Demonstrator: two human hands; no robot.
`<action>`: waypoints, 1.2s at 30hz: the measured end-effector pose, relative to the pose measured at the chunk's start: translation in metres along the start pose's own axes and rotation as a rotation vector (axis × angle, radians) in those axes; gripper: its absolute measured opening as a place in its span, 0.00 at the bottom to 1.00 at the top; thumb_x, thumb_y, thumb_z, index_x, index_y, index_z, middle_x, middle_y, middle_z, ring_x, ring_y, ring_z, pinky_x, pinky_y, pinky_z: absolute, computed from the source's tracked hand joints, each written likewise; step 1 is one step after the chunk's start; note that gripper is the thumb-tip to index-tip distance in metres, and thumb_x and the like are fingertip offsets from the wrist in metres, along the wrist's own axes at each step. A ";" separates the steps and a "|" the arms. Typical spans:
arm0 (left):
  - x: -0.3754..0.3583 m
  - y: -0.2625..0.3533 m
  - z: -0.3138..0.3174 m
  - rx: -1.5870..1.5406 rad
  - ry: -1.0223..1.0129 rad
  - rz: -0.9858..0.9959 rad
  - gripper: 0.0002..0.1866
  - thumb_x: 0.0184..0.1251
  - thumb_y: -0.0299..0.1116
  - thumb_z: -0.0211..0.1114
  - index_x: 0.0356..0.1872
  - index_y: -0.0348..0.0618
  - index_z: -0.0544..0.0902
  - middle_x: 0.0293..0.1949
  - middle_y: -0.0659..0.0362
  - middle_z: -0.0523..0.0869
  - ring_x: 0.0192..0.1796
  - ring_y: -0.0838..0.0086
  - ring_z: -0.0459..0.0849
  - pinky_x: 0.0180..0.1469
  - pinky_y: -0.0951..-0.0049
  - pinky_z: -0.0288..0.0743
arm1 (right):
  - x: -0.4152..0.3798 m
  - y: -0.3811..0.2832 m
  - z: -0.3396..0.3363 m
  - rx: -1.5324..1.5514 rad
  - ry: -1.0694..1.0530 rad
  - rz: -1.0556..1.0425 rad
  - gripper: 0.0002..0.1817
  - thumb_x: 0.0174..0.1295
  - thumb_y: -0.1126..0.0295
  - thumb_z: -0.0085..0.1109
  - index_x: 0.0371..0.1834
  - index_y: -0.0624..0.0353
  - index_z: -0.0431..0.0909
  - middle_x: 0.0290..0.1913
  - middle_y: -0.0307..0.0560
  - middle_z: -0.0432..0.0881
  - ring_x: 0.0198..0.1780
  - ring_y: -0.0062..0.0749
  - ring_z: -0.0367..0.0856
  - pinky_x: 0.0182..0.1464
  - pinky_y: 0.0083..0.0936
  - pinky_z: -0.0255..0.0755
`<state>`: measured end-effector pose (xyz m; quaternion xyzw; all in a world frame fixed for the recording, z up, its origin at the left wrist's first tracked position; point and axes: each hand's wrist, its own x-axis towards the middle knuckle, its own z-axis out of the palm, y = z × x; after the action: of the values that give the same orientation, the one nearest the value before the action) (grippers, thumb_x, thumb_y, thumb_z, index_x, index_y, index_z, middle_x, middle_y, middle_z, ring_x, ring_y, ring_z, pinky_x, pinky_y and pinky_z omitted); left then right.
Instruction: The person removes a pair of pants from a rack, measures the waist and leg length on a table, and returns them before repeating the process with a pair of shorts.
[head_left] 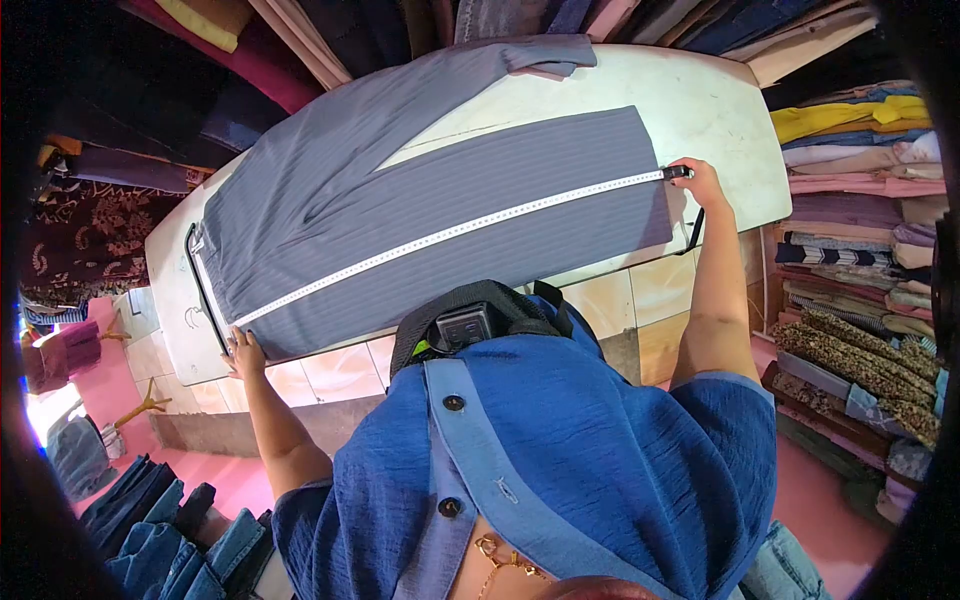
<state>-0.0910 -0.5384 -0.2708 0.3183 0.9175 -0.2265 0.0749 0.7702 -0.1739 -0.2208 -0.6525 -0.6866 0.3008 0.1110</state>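
Dark grey striped trousers [500, 165] lie on a white board, one leg flat and straight, the other folded back and up behind it. A white tape measure [450, 238] stretches taut along the near leg, from the waist end on the left to the hem on the right. My left hand [245, 354] is at the waist end, its fingers pressing on the tape's end and the cloth edge. Beyond the hem, my right hand [699, 184] grips the black case [677, 172] of the tape measure.
The white board [720, 110] has rounded ends and a black strap [203, 290] by its left side. Folded garments [850, 190] are stacked on the right, with more hanging cloth [110, 235] on the left. Jeans [180, 550] lie at lower left.
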 end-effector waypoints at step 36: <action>0.003 -0.018 0.050 -2.026 0.198 -0.875 0.18 0.68 0.45 0.55 0.45 0.39 0.75 0.35 0.54 0.81 0.30 0.65 0.78 0.25 0.65 0.70 | 0.077 0.104 -0.102 -0.319 0.546 0.106 0.24 0.66 0.62 0.52 0.60 0.66 0.64 0.55 0.64 0.74 0.57 0.57 0.73 0.57 0.40 0.67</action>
<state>-0.1053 -0.5725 -0.3094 -0.2254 0.7136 0.6483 0.1405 0.9023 -0.0753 -0.2162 -0.7531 -0.6351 0.0085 0.1714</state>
